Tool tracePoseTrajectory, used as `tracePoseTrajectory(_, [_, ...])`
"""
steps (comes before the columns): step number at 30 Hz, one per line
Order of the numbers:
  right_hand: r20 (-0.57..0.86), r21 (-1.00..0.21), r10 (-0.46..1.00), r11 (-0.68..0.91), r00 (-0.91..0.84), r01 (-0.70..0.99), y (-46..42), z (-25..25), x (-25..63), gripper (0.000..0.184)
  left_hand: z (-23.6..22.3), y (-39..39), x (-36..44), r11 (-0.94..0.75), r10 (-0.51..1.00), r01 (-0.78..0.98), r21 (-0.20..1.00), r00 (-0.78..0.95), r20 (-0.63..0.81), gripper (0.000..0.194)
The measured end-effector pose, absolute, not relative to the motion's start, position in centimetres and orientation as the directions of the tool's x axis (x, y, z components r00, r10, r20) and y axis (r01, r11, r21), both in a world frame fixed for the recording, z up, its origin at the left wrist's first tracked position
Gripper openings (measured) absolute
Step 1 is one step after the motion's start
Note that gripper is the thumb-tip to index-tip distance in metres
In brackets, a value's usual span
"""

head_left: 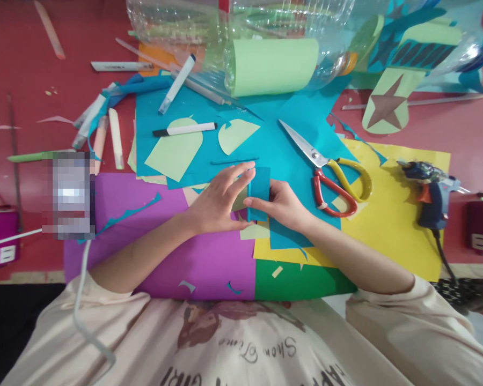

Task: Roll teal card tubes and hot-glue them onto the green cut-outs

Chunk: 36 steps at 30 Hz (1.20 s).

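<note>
- The right hand (287,206) pinches the small blue paper piece (261,185), thumb on top, just left of the scissors (314,157). If this thumb presses too hard, the paper can crease in a wrong place.
- The left hand (219,198) is wide, its fingers and thumb near the two ends of the piece's left edge. I cannot tell if it truly grips; if its support is weak, the piece can twist or slip.
- The small piece has nearly the same blue as the large blue sheet (282,115) under the scissors, so it could be mixed up with scraps if it drops.
- The scissors lie partly open, close to the right hand; a careless reach could meet the blades.
- To the right of the scissors, the glue gun (432,206) rests on the yellow sheet (390,230). I cannot see if it is hot; if it is, it may burn skin, and a pull on its cord may drag it.
- Hidden: the right fingers behind the piece, and so how it is folded.
- Up and left from the scissors, the clear bottle (173,21) is cut off by the view. Far left from them, one object (68,195) is blurred into blocks.
</note>
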State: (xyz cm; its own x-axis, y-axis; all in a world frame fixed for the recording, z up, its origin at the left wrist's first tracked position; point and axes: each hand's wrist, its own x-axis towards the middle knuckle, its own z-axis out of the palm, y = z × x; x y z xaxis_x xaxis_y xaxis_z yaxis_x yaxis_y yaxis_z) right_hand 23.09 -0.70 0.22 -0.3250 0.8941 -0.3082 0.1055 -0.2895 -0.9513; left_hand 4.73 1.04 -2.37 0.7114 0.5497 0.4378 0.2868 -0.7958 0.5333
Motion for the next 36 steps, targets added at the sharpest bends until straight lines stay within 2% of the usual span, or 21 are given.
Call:
tracePoseTrajectory(7, [-0.282,-0.959,0.883,-0.267,-0.376,0.092,-0.58,0.35,23.19,0.045,-2.47,1.07,4.64,-0.801,0.546,0.295,0.521,0.717,0.433,0.103])
tracePoseTrajectory(11, [-0.302,-0.947,0.857,-0.318,-0.417,0.031,-0.52,0.35,23.24,0.045,-2.6,1.13,4.63,-0.798,0.548,0.295,0.525,0.717,0.43,0.106])
tracePoseTrajectory(23, [-0.395,-0.897,0.764,-0.44,-0.51,0.035,-0.42,0.63,23.6,0.035,-2.85,1.27,4.65,-0.787,0.539,0.261,0.559,0.731,0.418,0.111])
tracePoseTrajectory(31, [-0.362,-0.898,0.745,-0.439,-0.561,-0.003,-0.18,0.61,23.77,0.031,-2.7,1.27,4.5,-0.759,0.554,0.253,0.6,0.735,0.39,0.107])
tracePoseTrajectory(36, [-0.352,-0.925,0.799,-0.375,-0.487,0.052,-0.35,0.72,23.58,0.041,-2.98,1.33,4.52,-0.767,0.572,0.259,0.588,0.69,0.443,0.109])
